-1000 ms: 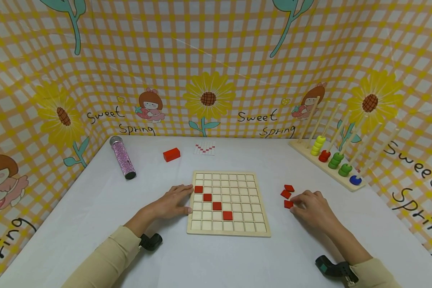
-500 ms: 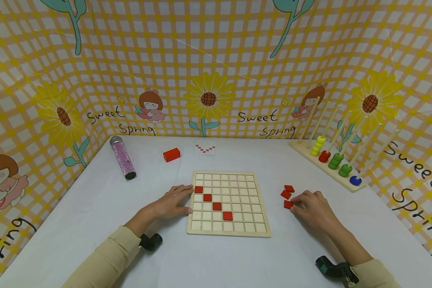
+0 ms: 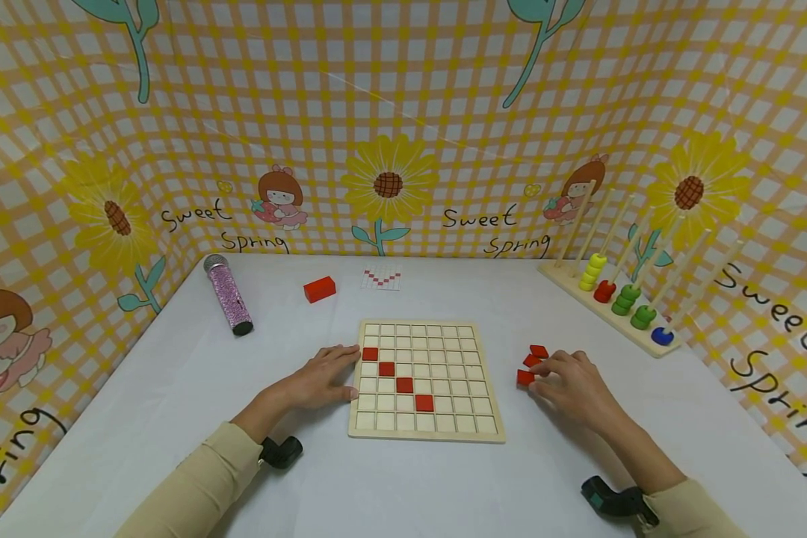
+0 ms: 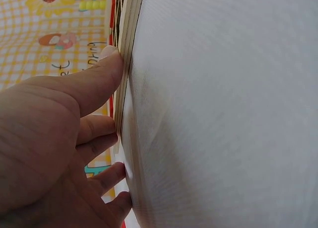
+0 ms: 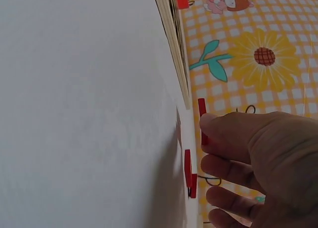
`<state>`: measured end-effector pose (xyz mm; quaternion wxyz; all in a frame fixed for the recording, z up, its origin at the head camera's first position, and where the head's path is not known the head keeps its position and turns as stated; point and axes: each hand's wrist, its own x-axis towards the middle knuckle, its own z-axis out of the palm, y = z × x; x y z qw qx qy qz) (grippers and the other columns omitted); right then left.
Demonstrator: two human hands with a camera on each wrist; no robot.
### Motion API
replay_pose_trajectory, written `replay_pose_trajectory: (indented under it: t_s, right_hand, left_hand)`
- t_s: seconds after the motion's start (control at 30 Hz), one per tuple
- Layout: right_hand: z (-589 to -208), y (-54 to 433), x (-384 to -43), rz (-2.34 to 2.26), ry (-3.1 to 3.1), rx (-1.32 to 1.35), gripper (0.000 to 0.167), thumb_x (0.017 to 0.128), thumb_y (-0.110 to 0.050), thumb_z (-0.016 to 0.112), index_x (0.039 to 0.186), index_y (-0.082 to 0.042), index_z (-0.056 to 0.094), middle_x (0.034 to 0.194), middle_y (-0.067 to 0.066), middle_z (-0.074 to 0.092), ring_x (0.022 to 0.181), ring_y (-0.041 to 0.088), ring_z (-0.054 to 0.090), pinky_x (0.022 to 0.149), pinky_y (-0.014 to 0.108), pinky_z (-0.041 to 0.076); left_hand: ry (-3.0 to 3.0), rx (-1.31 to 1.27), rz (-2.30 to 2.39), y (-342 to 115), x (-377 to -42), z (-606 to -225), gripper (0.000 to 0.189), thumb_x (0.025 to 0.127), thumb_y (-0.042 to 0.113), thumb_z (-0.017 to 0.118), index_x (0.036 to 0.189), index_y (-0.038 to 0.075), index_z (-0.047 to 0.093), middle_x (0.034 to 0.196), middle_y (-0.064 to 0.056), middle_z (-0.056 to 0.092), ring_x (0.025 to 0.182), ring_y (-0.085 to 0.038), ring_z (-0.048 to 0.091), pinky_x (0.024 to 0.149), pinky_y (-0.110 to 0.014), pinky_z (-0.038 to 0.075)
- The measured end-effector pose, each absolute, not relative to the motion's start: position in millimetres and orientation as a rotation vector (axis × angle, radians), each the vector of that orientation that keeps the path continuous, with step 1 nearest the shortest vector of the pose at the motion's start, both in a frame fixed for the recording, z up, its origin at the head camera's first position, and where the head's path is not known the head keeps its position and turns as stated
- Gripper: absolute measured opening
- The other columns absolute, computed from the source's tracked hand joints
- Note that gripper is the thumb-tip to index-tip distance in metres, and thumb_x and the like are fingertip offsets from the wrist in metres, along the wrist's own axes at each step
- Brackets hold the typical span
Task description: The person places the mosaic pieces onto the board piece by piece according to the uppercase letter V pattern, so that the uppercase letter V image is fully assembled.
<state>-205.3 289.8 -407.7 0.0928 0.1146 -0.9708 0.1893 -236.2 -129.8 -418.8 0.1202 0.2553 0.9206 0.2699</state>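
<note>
A square wooden grid board (image 3: 444, 437) lies mid-table with several red tiles set in a diagonal from its left side. The left hand (image 3: 319, 379) rests against the board's left edge, fingers spread; the left wrist view shows the thumb (image 4: 102, 76) touching the rim. To the right of the board, the right hand (image 3: 574, 392) pinches a red square tile (image 3: 525, 378) between thumb and fingers. In the right wrist view this tile (image 5: 202, 109) is held off the tabletop. Two more red tiles (image 3: 539, 350) lie just beyond the hand, one partly covered by the fingers.
At the back are a small card with a red grid pattern (image 3: 380, 279) and a red block (image 3: 319, 289). A glittery pink microphone (image 3: 228, 295) lies at the left. A bead abacus with upright pegs (image 3: 608, 306) stands at the back right. Patterned cloth (image 3: 390, 97) surrounds the table.
The right hand has lifted a red tile from the tabletop and moved slightly left with it. The left hand stays at the board's edge.
</note>
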Motion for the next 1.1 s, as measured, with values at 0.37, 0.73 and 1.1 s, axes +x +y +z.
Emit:
replay_pose_trajectory:
  t_s: [0.37,0.73,1.1]
  right_hand:
    - [-402,260,-209,0.564,-2.86,0.411,0.019,0.077,-0.015,0.074,0.095,-0.008,0.073,0.09,0.006,0.066,0.091,0.024,0.046,0.071,0.034,0.035]
    - [-405,228,-211,0.518,-2.85,0.511,0.017,0.076,-0.017,0.075,0.092,-0.01,0.074,0.088,0.0,0.065,0.086,0.019,0.046,0.07,0.03,0.035]
    - [-409,201,-214,0.464,-2.876,0.578,0.021,0.076,-0.023,0.076,0.094,-0.011,0.075,0.091,-0.001,0.066,0.084,0.016,0.045,0.067,0.026,0.035]
  left_hand:
    - [2.685,0.709,0.78,-129,-235,-416,0.074,0.088,0.03,0.066,0.148,0.009,0.03,0.156,-0.006,0.026,0.143,-0.032,0.019,0.113,-0.054,0.026]
    - [2.684,0.743,0.786,-130,-235,-418,0.073,0.088,0.029,0.065,0.148,0.007,0.03,0.156,-0.008,0.027,0.142,-0.033,0.021,0.113,-0.054,0.027]
    - [2.688,0.699,0.79,-129,-234,-418,0.074,0.087,0.031,0.067,0.148,0.01,0.031,0.156,-0.005,0.027,0.143,-0.032,0.02,0.113,-0.054,0.027]
